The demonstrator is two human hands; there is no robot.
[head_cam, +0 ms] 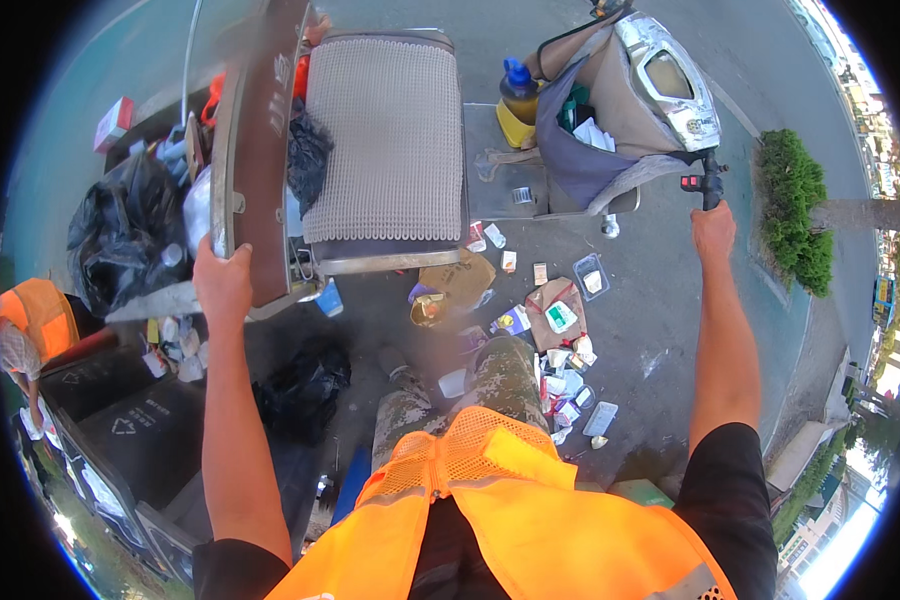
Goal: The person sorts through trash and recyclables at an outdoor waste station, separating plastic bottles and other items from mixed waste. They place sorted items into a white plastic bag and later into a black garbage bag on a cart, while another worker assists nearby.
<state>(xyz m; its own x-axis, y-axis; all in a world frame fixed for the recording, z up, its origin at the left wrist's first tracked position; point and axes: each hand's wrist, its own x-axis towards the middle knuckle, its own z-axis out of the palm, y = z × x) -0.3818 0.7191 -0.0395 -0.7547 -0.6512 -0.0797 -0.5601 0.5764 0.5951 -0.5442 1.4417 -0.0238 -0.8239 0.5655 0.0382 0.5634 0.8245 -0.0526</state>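
My left hand [223, 289] grips the edge of an upright brown panel [259, 150] between the cargo bed and the seat of a three-wheeled vehicle. Around the handlebar grip [711, 187] at the right, my right hand [714, 231] is closed. A textured grey cover lies over the seat [385, 139]. In front of it, a blue-capped bottle [519, 94] stands in a yellow holder [514, 126], beside a grey fabric leg cover [570, 169] with things inside. The bed holds a black garbage bag [124, 225] and other refuse.
Litter with flattened cardboard [461, 279], a clear plastic tub [592, 277] and a paper bag [555, 311] lies around my feet. Another black bag [315, 390] is on the ground. Dark bins [131, 427] stand at the left, near a person in an orange vest [37, 319]. A shrub [795, 214] grows at the right.
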